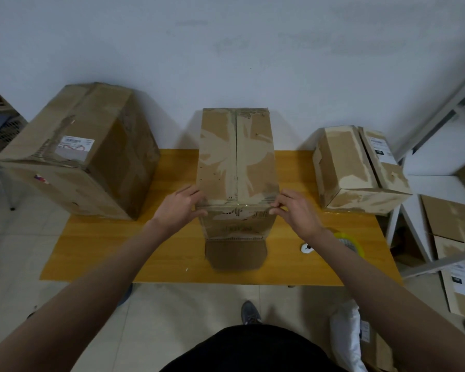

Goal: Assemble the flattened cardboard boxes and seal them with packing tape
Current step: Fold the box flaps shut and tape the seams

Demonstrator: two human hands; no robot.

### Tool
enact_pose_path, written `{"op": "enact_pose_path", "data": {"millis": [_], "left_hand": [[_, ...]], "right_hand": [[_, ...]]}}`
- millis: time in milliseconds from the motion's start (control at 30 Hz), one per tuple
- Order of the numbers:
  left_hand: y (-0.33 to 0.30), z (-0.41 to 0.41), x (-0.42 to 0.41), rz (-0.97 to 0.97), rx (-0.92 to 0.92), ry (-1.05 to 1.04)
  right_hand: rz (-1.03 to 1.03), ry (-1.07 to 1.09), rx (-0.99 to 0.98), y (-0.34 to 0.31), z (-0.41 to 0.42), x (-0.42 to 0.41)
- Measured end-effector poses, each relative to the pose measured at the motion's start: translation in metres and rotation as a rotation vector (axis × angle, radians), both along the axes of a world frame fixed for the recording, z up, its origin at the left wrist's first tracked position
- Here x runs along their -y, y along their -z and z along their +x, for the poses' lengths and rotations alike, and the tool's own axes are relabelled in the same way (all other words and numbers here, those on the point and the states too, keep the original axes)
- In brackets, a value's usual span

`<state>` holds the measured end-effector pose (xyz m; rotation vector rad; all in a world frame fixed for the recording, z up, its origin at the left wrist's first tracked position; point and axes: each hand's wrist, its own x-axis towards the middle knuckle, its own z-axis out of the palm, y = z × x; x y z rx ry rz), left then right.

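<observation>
Head view: both hands [179, 208] [297, 210] on box [236, 162] corners.

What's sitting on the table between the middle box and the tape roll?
In the head view, the right hand and wrist, plus a small white object, lie between the middle box and tape roll.

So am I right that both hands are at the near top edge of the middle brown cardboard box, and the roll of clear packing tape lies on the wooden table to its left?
Not quite. In the head view the roll of clear packing tape lies on the wooden table to the right of the middle brown cardboard box, behind the right wrist. Both hands, left and right, are indeed at its near top edge.
</observation>
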<state>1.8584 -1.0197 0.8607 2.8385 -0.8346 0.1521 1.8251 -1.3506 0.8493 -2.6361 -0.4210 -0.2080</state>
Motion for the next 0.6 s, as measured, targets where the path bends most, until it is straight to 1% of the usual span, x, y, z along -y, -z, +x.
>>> {"op": "enact_pose_path", "data": {"millis": [100,167,233,300,433,500,600], "left_hand": [[0.003,-0.003,0.009,-0.01,0.04,-0.007],[0.005,-0.005,0.012,0.002,0.057,-0.004],[0.007,-0.007,0.017,0.058,0.076,-0.009],[0.009,-0.01,0.023,0.073,0.087,-0.046],[0.008,-0.022,0.041,0.009,0.082,-0.032],[0.005,-0.022,0.051,-0.039,0.09,-0.001],[0.005,-0.019,0.068,-0.06,0.111,0.057]], "right_hand": [[-0.102,0.012,0.037,-0.003,-0.003,-0.009],[-0.118,0.02,0.067,-0.005,-0.004,-0.015],[-0.134,0.031,0.092,-0.005,-0.005,-0.018],[-0.144,0.051,0.103,-0.007,-0.004,-0.019],[-0.207,0.02,0.076,-0.006,-0.001,-0.032],[-0.201,-0.001,0.056,-0.003,-0.001,-0.045],[-0.195,0.014,0.067,0.003,-0.001,-0.059]]}}
